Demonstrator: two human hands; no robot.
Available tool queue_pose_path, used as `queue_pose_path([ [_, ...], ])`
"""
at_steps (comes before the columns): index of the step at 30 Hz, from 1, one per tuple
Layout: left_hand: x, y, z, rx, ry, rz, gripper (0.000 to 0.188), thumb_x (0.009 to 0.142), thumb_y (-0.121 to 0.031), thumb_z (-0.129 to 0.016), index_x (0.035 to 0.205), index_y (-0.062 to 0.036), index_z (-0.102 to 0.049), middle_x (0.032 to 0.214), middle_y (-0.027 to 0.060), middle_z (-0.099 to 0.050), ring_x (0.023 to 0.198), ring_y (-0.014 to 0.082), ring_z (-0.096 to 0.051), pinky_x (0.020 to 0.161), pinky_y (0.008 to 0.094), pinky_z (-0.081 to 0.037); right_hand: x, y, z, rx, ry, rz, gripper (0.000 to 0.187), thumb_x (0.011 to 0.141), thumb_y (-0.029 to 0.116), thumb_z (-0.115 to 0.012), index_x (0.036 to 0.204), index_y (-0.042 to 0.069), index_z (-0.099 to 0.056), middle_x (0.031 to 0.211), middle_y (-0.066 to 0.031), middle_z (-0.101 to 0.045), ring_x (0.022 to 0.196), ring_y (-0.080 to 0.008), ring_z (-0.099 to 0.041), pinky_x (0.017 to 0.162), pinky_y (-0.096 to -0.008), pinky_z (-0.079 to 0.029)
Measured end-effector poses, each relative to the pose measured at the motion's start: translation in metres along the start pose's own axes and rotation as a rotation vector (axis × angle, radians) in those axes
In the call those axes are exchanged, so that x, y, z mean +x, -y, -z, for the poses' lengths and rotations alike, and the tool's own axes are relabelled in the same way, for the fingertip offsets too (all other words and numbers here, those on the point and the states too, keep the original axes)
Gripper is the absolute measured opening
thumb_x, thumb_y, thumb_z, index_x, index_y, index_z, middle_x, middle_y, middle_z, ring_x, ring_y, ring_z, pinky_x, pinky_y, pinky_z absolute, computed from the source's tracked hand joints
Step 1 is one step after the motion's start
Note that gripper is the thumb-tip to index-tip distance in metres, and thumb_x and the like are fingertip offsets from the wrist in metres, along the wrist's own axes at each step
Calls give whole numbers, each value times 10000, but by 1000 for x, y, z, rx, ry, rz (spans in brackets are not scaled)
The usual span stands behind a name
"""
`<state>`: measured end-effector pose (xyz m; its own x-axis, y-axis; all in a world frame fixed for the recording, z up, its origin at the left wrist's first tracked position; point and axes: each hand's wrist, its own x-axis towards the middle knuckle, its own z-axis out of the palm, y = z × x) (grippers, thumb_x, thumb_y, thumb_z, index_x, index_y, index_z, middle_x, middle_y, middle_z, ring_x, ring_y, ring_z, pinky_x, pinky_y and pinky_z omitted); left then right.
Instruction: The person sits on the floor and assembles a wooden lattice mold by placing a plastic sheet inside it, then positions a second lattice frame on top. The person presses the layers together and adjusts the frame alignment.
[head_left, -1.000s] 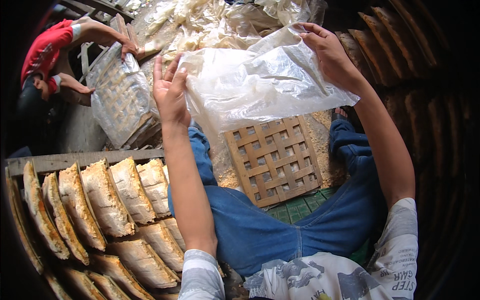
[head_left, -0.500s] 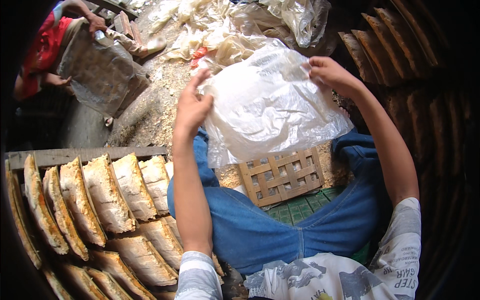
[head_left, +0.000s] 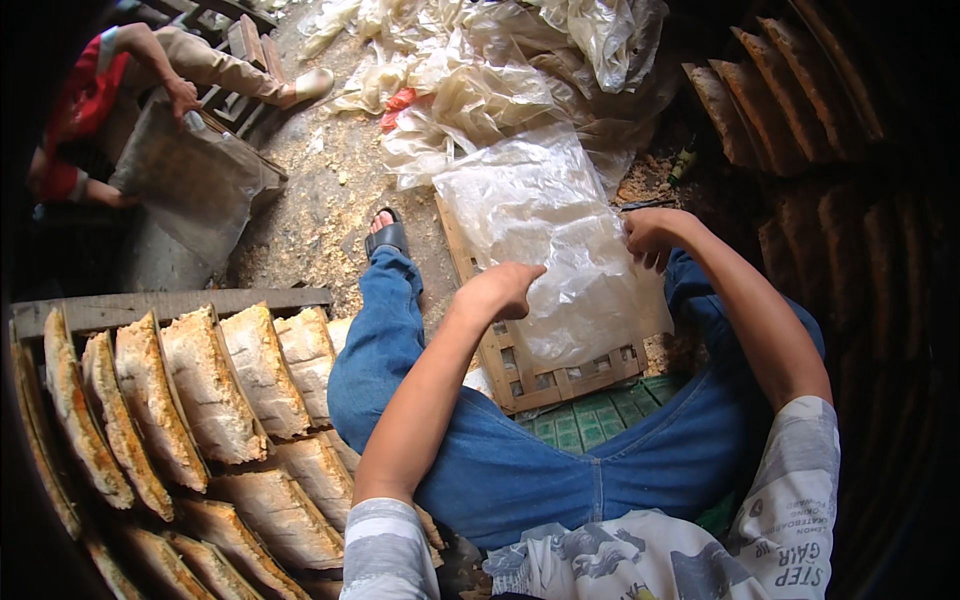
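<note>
Clear plastic sheet (head_left: 560,225), wrinkled, shiny, spread over woven wooden rack (head_left: 571,386) in front of me, between my legs. Sheet's lower right corner past rack edge. Rack tan, open lattice, long side pointing away from me; near end, left rail uncovered.

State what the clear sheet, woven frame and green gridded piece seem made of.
Clear sheet: likely thin plastic film, glossy, with bright glints along creases. Woven frame: bamboo or wood, apparently unpainted; flat tan strips cross. Green gridded piece: perhaps moulded plastic, slightly shiny, evenly coloured.
</note>
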<state>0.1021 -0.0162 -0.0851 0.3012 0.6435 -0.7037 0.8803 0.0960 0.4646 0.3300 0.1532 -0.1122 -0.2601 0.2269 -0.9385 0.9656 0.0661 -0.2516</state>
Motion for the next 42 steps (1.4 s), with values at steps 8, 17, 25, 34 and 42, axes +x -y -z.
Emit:
queue_pose_path([
  [8, 10, 8, -18, 65, 108, 133, 801, 708, 61, -515, 1473, -128, -373, 1129, 230, -649, 1037, 353, -643, 823, 416, -546, 34, -32, -7, -212, 85, 42, 167, 863, 97, -533, 939, -27, -616, 835, -174, -697, 658, -305, -707, 535, -412, -608],
  [17, -2, 8, -24, 11, 185, 181, 879, 687, 93, -522, 1507, -138, -311, 1027, 192, -681, 728, 263, -710, 582, 356, -574, 11, -4, -36, -327, 38, -39, 156, 846, 154, -550, 880, 58, -669, 808, -210, -704, 683, -326, -713, 617, -490, -591],
  [25, 3, 29, -41, 144, 164, 169, 911, 689, 32, -598, 1523, -129, -270, 1084, 201, -673, 997, 325, -665, 798, 394, -546, 111, -71, -51, -634, 301, 351, 218, 819, 179, -626, 942, 10, -688, 902, -130, -730, 750, -303, -715, 639, -382, -593],
  [34, 23, 36, -78, 92, 266, 146, 1108, 603, -44, -835, 1526, -103, -225, 965, 202, -701, 893, 351, -689, 711, 416, -563, 56, -24, -72, -152, 214, -288, 318, 943, 200, -529, 1164, 0, -639, 1094, -143, -703, 942, -269, -711, 791, -431, -595],
  [42, 76, 84, -130, 53, 245, 425, 674, 639, -97, -849, 1265, -95, -598, 1116, 194, -679, 1026, 334, -673, 793, 463, -563, 59, -45, -84, -150, 184, -374, 403, 871, 208, -597, 1170, -62, -589, 1013, -254, -681, 849, -373, -710, 643, -493, -624],
])
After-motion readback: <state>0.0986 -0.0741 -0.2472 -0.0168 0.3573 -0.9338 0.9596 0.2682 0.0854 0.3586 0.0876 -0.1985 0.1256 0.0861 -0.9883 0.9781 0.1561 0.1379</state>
